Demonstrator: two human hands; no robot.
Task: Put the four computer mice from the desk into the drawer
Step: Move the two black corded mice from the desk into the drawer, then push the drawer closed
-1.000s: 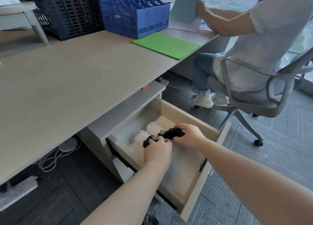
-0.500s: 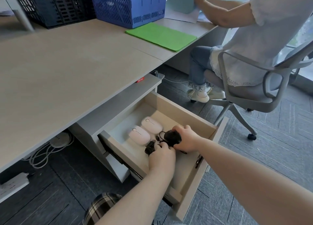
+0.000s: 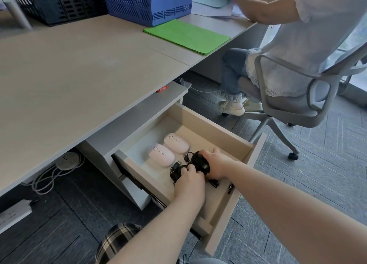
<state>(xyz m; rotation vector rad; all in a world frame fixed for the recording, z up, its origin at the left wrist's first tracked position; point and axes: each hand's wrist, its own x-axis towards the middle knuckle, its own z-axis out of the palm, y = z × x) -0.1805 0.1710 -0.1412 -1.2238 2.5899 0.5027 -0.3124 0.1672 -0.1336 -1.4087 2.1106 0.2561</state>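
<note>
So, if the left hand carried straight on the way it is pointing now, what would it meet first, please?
The left hand, holding a black mouse, points up-left into the drawer. The nearer pink mouse would likely come first, just beyond the black one, though the gap between them is hard to judge.

Your forearms are bare from edge of view to wrist, no sleeves, watch or rings showing on your left hand (image 3: 189, 186) or right hand (image 3: 217, 165). Below, your plaid garment (image 3: 117, 242) (black-and-cream check) shows.
</note>
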